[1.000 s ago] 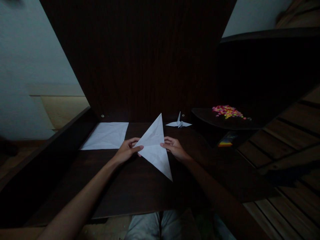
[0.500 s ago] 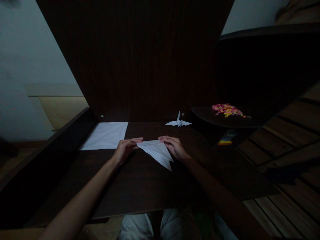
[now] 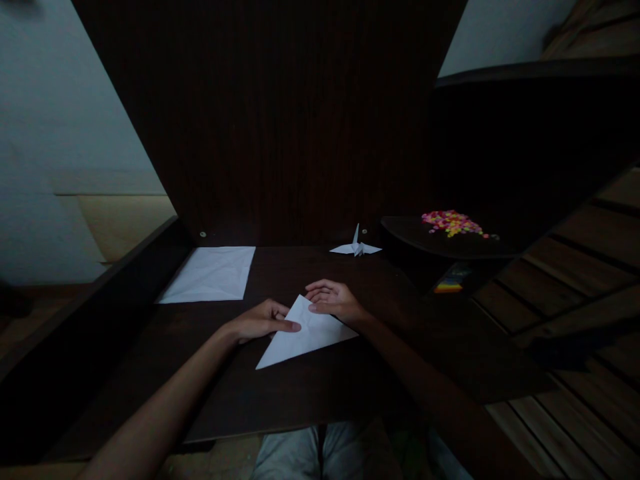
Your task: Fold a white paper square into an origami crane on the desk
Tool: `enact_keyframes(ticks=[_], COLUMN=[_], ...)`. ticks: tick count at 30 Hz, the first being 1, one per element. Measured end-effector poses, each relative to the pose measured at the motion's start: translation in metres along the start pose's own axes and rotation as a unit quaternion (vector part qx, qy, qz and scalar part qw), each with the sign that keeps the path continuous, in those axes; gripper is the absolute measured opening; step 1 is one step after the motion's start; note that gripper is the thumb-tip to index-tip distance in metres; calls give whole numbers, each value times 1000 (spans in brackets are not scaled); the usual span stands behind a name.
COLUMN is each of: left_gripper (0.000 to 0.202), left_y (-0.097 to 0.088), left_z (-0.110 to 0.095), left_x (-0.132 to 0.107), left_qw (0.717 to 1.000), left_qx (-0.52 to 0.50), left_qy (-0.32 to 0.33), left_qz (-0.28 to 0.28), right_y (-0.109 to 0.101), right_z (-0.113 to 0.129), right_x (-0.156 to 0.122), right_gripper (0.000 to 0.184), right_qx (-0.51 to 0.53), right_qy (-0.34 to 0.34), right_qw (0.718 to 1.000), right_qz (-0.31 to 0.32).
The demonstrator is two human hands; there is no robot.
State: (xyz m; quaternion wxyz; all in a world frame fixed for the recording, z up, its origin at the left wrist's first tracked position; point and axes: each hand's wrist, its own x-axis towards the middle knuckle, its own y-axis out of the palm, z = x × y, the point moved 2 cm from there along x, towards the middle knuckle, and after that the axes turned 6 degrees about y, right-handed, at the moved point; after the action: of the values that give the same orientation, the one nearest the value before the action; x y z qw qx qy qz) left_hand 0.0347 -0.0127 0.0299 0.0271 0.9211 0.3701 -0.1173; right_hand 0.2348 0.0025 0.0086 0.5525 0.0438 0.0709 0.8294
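A white paper folded into a triangle (image 3: 305, 337) lies flat on the dark wooden table (image 3: 280, 393), one point aimed toward the near left. My left hand (image 3: 260, 321) rests on its left edge, index finger stretched out across the paper and the other fingers curled. At the paper's top corner my right hand (image 3: 333, 300) presses down with its fingers together and lying fairly flat.
A flat white sheet (image 3: 207, 273) lies at the table's back left. A small folded paper crane (image 3: 356, 248) stands at the back. On a dark shelf (image 3: 410, 233) to the right sits a pile of small colourful pieces (image 3: 453, 223). A tall dark panel rises behind.
The paper, held up as a tall triangle a second ago, has been folded down, turned and laid flat. Both hands moved nearer to me and now press on it.
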Motion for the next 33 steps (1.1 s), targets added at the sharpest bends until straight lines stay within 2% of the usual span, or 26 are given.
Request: enact_keyframes(ticks=[3, 5, 7, 9, 12, 14, 16, 19, 22, 28, 33], left_gripper=[23, 22, 24, 27, 27, 25, 20, 18, 23, 28, 35], left_y=[1, -4, -12, -20, -26, -24, -19, -9, -1, 5, 2], left_z=[-1, -2, -2, -1, -1, -1, -1, 1, 5, 4, 5], left_x=[0, 0, 1, 2, 3, 3, 4, 6, 10, 15, 16], left_qw=[1000, 998, 994, 987, 977, 977, 982, 991, 992, 983, 978], left_qx=[24, 17, -8, -38, -57, -52, -37, -2, 10, -24, -80], left_qy=[18, 36, 45, 50, 66, 77, 79, 72, 85, 102, 105], left_qz=[-4, -41, -95, -148, -196, -194, -167, -113, -91, -149, -164], right_y=[1, -1, -5, -10, -16, -18, -19, -15, -10, 5, 9], right_z=[5, 9, 12, 14, 14, 13, 13, 12, 10, 2, -5], right_x=[-4, -7, -9, -8, -4, -2, 0, 0, 0, 1, 3], right_gripper=[50, 48, 42, 35, 31, 30, 30, 28, 27, 35, 37], right_qx=[-37, -67, -78, -74, -49, -15, 23, 73, 90, -21, -33], right_qy=[31, 67, 95, 99, 64, 38, 23, 5, -6, -3, 6], right_qw=[998, 992, 989, 991, 996, 994, 991, 988, 987, 996, 998], right_qz=[49, 81, 87, 58, -39, -101, -133, -137, -132, -82, -58])
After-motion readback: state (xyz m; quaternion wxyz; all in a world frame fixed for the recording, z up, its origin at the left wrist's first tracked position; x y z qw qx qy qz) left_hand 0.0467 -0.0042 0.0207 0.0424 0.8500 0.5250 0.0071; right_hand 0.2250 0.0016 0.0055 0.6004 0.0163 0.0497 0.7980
